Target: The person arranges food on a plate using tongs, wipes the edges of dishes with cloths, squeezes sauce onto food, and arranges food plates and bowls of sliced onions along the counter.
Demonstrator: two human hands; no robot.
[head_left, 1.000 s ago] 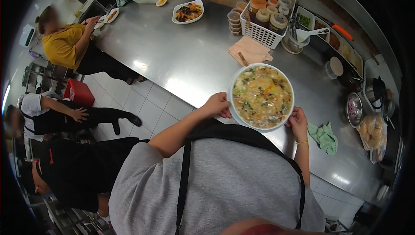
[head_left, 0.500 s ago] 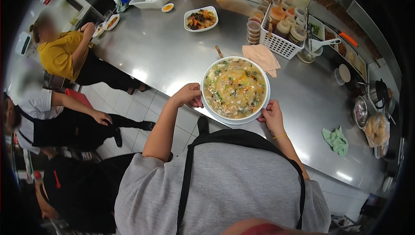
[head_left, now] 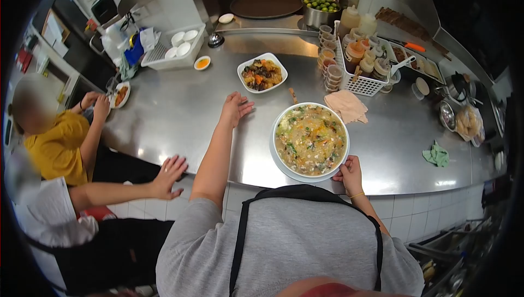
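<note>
A large white bowl of thick soup (head_left: 311, 140) with bits of egg and greens stands on a white plate (head_left: 284, 168) near the counter's front edge. My right hand (head_left: 349, 174) grips the plate's rim at the lower right of the bowl. Away from the bowl, my left hand (head_left: 236, 108) reaches over the counter with its fingers apart and nothing in it. Just beyond it sits a square white dish of stir-fried food (head_left: 262, 73), not touched by the fingers.
The steel counter (head_left: 164, 111) carries a white basket of sauce bottles (head_left: 364, 84), a peach cloth (head_left: 347, 106), a green cloth (head_left: 436, 155), a sauce saucer (head_left: 202, 63) and a bell (head_left: 215, 40). At left, a co-worker's hand (head_left: 170, 177) extends near the counter edge; another person wears yellow.
My left hand has let go of the bowl's plate and moved up toward the square dish. My right hand keeps its place at the plate. The co-worker's hand has come up near the counter.
</note>
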